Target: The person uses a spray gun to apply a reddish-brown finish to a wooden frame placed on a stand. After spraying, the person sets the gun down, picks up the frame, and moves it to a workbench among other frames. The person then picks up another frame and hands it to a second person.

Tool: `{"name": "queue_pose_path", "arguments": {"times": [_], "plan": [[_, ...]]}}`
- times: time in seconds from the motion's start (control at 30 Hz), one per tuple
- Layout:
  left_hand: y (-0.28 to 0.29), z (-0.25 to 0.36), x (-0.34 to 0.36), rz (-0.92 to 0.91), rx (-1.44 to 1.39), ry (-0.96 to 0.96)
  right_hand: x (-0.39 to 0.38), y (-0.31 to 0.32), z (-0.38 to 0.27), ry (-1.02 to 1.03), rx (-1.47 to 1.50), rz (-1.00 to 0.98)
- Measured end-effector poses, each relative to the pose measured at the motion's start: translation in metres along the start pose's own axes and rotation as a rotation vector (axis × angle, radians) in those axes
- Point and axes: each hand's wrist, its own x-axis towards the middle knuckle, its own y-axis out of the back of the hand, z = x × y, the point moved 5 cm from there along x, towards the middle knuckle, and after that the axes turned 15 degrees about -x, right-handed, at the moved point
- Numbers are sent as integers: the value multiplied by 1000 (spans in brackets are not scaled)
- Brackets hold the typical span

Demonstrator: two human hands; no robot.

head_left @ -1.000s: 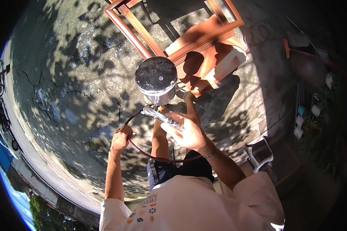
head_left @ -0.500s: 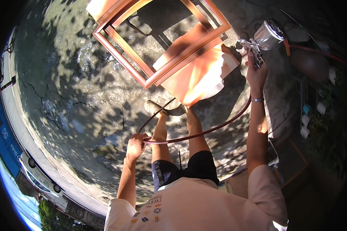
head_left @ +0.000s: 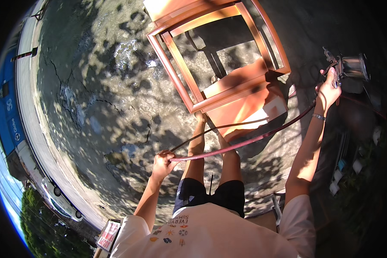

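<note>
While the left hand is clamped on the dark-red flexible hose, apparently to manage its slack, the right hand, well apart, grips the silver metal spray gun with cylindrical cup, right of the reddish-brown rectangular wooden frame over grey concrete ground

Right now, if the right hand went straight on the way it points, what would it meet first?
Past the spray gun it holds, the right hand looks free to go on as far as the picture shows, though depth is unclear.
</note>
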Motion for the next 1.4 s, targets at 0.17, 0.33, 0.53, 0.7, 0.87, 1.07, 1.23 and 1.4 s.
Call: {"name": "queue_pose_path", "arguments": {"times": [0.17, 0.33, 0.53, 0.7, 0.87, 1.07, 1.23, 1.4], "plan": [[58, -51, -28, 295, -66, 148, -55, -100, -32, 64, 180, -112], [105, -120, -79, 758, -572, 135, -155, -190, -58, 2, 137, -380], [146, -135, -94, 768, -458, 268, -279, -228, -80, 11, 196, -723], [149, -136, -90, 720, -456, 134, -311, -229, -98, 117, 249, -943], [137, -133, -87, 721, -490, 426, -265, -243, -99, 225, 226, -587], [117, -75, -49, 458, -153, 253, -145, -261, -50, 163, 58, -412], [75, -21, -16, 193, -50, 320, -64, -249, -37, 122, 22, -256], [38, -9, -1, 159, -122, 199, 12, -231, -24, 113, 162, -118]]}}
